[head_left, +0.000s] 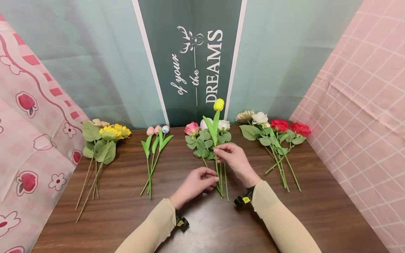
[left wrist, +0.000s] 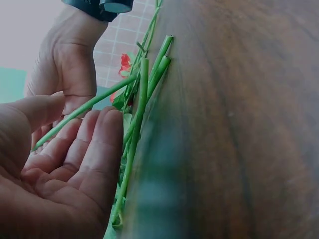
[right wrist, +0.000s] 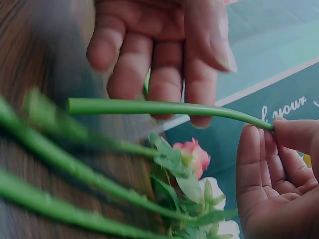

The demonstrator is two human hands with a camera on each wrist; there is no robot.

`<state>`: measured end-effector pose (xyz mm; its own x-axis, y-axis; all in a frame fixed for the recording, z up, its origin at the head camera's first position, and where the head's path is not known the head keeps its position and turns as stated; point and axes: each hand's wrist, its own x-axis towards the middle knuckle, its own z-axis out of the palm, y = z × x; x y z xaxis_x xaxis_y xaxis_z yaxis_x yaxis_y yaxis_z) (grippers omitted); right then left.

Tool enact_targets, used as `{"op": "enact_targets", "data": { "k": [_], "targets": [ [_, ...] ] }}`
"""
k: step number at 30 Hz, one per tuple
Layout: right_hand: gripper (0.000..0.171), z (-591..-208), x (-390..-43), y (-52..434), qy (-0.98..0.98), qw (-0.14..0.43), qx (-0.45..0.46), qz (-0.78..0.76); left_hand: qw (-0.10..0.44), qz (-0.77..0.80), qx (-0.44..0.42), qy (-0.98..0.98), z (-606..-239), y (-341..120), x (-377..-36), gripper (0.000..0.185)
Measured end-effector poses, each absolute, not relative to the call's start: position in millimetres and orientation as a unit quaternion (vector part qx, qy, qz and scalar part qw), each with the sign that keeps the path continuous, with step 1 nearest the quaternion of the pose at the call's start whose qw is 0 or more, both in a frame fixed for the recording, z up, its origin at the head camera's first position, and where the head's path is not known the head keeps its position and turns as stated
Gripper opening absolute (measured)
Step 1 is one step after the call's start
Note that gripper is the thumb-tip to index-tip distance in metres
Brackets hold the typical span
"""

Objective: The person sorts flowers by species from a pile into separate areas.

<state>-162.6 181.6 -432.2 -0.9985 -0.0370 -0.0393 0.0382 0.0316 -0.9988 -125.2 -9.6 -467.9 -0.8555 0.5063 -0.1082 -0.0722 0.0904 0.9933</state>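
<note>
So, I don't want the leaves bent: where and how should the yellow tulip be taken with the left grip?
Probably the bare lower stem, lightly pinched from the left, where the left grip is. The yellow tulip is held bloom-up, its leaves above where the right grip pinches; below, the slim stem is leafless.

Head view looks forward and down; close wrist views share one stem [right wrist: 144, 106].
</note>
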Motion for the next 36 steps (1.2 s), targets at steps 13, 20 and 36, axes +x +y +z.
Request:
{"op": "enact_targets", "data": {
  "k": [13, 20, 36],
  "targets": [
    [0.027, -436, -160, 169, 0.7, 0.049, 0.005, -0.712, 0.213, 0.716, 0.117, 0.654, -469, -9, -124, 0.021],
    [0.031, -436, -159, 171, 0.694, 0.059, 0.017, -0.717, 0.222, 0.72, 0.113, 0.647, -469, -11, -123, 0.019],
    [0.036, -437, -156, 163, 0.721, 0.067, -0.007, -0.69, 0.193, 0.693, 0.114, 0.685, -465, -35, -129, 0.022]
  ]
}}
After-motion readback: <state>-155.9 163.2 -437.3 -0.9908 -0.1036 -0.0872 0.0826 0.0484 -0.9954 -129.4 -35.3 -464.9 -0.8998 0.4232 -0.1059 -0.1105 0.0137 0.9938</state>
